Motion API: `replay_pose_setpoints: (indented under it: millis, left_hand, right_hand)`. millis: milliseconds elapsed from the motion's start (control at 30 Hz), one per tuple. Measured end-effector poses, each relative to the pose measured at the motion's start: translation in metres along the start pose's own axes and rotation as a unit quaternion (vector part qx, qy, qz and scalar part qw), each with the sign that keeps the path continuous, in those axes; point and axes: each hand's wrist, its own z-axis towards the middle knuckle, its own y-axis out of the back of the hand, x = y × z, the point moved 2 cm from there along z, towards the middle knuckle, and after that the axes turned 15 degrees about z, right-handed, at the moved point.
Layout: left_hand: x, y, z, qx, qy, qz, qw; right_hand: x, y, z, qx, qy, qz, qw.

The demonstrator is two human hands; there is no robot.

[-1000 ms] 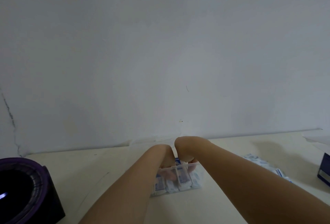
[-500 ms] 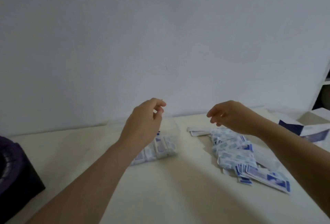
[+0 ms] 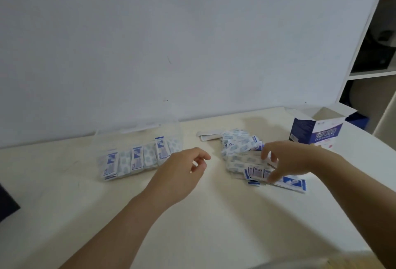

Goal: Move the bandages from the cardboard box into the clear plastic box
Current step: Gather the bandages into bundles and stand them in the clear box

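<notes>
The clear plastic box point(image 3: 179, 140) lies open at the back left of the table, and several blue-and-white bandages point(image 3: 137, 158) stand in a row inside it. To its right, a loose pile of bandages point(image 3: 239, 145) is spread on the table. The blue-and-white cardboard box point(image 3: 314, 133) stands upright behind the pile with its flaps open. My left hand point(image 3: 182, 169) hovers between the plastic box and the pile, fingers loosely curled and holding nothing. My right hand point(image 3: 285, 161) is over the pile's near right part, its spread fingers touching the bandages.
The cream table point(image 3: 214, 215) runs back to a white wall. A dark object point(image 3: 6, 204) sits at the left edge. A white shelf unit point(image 3: 368, 75) stands beyond the table's right end.
Both hands have come away from the plastic box. My right hand has moved right and down onto the loose pile. My left hand has dropped lower beside the box.
</notes>
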Motion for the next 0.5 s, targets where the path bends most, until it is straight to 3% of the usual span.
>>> replay_pose_setpoints:
  millis: [333,500]
  left_hand:
    - [0.003,-0.016,-0.007,-0.001,0.015,-0.036,0.999]
    - [0.003,-0.012,-0.010,-0.010,0.019,-0.066,0.998]
  right_hand:
    - [-0.015,-0.010,-0.001,0.000,-0.017,0.035,0.999]
    - [-0.016,0.001,-0.002,-0.053,-0.001,0.130,0.990]
